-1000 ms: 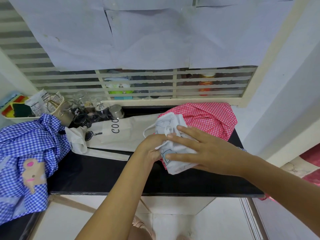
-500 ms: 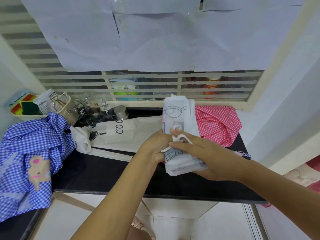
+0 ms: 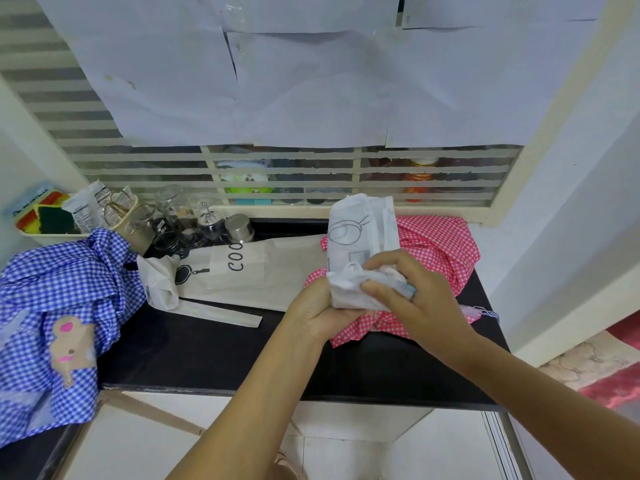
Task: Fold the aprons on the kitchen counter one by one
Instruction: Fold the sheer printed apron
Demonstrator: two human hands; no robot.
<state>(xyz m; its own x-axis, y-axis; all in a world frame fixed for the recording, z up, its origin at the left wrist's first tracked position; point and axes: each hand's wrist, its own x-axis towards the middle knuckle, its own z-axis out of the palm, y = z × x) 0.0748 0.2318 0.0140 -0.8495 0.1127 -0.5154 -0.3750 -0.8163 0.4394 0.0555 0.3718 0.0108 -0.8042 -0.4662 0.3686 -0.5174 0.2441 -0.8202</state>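
White apron point(image 3: 362, 233): soft printed cloth, folded into a narrow bundle, held upright over the pink checked apron point(image 3: 440, 244).
Left hand point(image 3: 317, 311): fingers curled round its lower end.
Right hand point(image 3: 419, 292): fingers clamped on the crumpled bottom.

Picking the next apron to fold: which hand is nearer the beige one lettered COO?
Left. The left hand, gripping the white apron, sits right beside the beige apron; the right hand is farther right, over the pink checked apron.
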